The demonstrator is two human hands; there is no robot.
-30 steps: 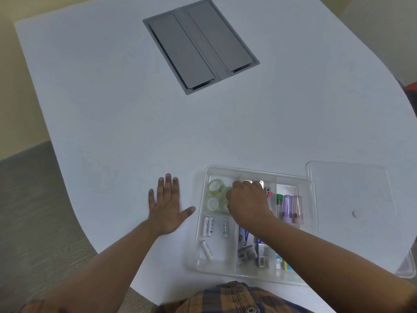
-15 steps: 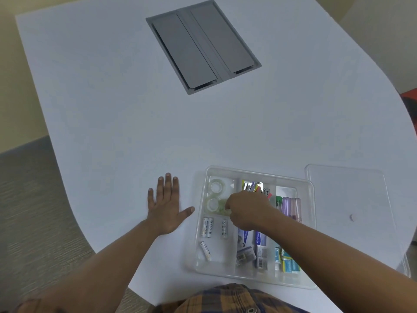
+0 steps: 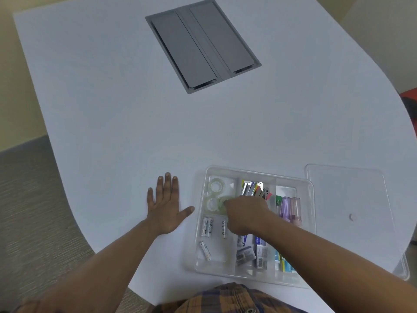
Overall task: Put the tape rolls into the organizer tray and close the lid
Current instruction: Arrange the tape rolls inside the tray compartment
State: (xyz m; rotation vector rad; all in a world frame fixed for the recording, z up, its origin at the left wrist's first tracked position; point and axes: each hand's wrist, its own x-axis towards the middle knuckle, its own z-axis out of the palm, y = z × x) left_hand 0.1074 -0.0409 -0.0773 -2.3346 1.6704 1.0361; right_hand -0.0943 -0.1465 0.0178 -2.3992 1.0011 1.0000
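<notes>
A clear organizer tray (image 3: 312,199) sits on the white table near its front edge. Its back-left compartment holds three clear tape rolls: one at the back (image 3: 217,185), one in front of it (image 3: 211,204), and a third (image 3: 223,202) beside that one. My right hand (image 3: 244,215) reaches into the tray with its fingertips on the third roll. My left hand (image 3: 165,205) lies flat on the table left of the tray, fingers spread. The clear lid (image 3: 347,195) lies on the table to the right of the tray.
Other compartments hold several batteries (image 3: 208,227), binder clips (image 3: 252,188), purple and pink containers (image 3: 291,208) and small boxes (image 3: 246,255). A grey cable hatch (image 3: 203,45) is set into the table at the back. The table edge curves close to my left forearm.
My right hand drew back toward me and lower in the tray, uncovering the binder clips. The third tape roll now rests in the back-left compartment under its fingertips. The left hand stayed put.
</notes>
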